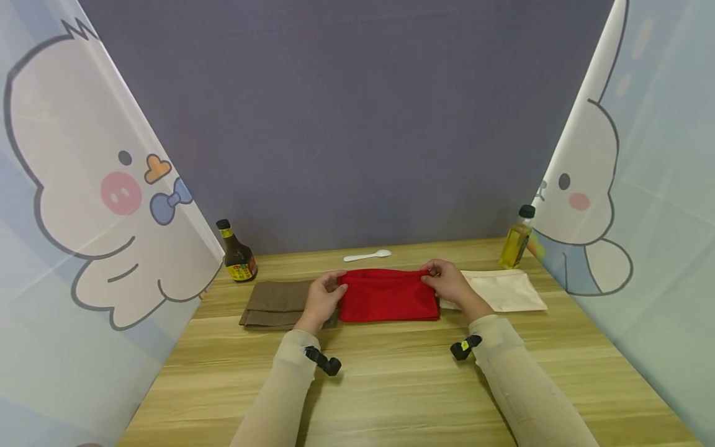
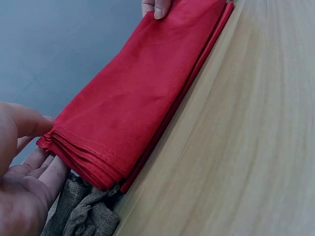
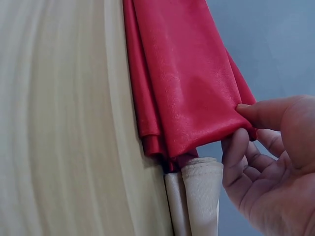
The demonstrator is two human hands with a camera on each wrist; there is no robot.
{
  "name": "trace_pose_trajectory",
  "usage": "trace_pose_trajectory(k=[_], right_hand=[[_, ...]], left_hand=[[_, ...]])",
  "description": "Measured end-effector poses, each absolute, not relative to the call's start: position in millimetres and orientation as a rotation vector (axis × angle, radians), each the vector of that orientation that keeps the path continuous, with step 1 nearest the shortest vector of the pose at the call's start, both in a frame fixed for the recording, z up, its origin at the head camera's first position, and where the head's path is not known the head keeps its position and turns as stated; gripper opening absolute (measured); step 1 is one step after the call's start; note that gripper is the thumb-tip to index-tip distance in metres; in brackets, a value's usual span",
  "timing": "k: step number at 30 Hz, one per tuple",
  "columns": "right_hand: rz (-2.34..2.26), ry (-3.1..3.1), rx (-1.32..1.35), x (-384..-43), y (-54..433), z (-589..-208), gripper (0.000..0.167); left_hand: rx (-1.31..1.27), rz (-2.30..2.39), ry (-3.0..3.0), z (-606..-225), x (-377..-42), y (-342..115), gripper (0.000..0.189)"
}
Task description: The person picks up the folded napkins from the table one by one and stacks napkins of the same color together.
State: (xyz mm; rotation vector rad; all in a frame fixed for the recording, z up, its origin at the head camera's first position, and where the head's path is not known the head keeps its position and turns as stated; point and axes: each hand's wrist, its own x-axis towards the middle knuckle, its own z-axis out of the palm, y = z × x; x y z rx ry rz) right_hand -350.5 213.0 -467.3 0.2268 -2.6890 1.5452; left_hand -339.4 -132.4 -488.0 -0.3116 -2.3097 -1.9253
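Note:
A folded red cloth (image 1: 389,297) lies in the middle of the table, its layers stacked along the short side in the left wrist view. My left hand (image 1: 323,299) pinches its far left corner, thumb above and fingers beneath. At the far right corner my right hand (image 1: 449,284) pinches the cloth between thumb and fingers; that corner is lifted in the right wrist view. A folded brown cloth (image 1: 276,302) lies to the left, partly behind my left hand. On the right is a folded cream cloth (image 1: 505,290), partly covered by my right hand.
A white spoon (image 1: 367,255) lies behind the red cloth. A dark sauce bottle (image 1: 239,256) stands at the back left, and an oil bottle (image 1: 516,241) at the back right. A grey panel (image 1: 357,124) rises behind the wooden table (image 1: 391,385), with printed curtains on both sides.

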Motion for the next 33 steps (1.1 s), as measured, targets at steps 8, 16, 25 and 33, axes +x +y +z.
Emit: trace_pose_trajectory(k=[8, 16, 25, 33], right_hand=[[1.474, -2.661, 0.185, -351.5, 215.8, -465.7, 0.018], [1.488, -2.701, 0.186, -352.8, 215.5, -470.5, 0.019], [1.449, -2.773, 0.165, -353.0, 215.0, -472.2, 0.022], [1.278, -2.800, 0.182, -354.3, 216.0, -472.9, 0.022]], left_hand=[[-0.359, -1.927, -2.320, -489.1, -338.9, -129.2, 0.040], [-0.417, -2.011, -2.327, -489.7, -337.2, -128.6, 0.045], [-0.474, -1.986, -2.413, -488.7, -335.4, -128.4, 0.049], [-0.477, -1.942, -2.454, -489.5, -334.6, -127.8, 0.048]])
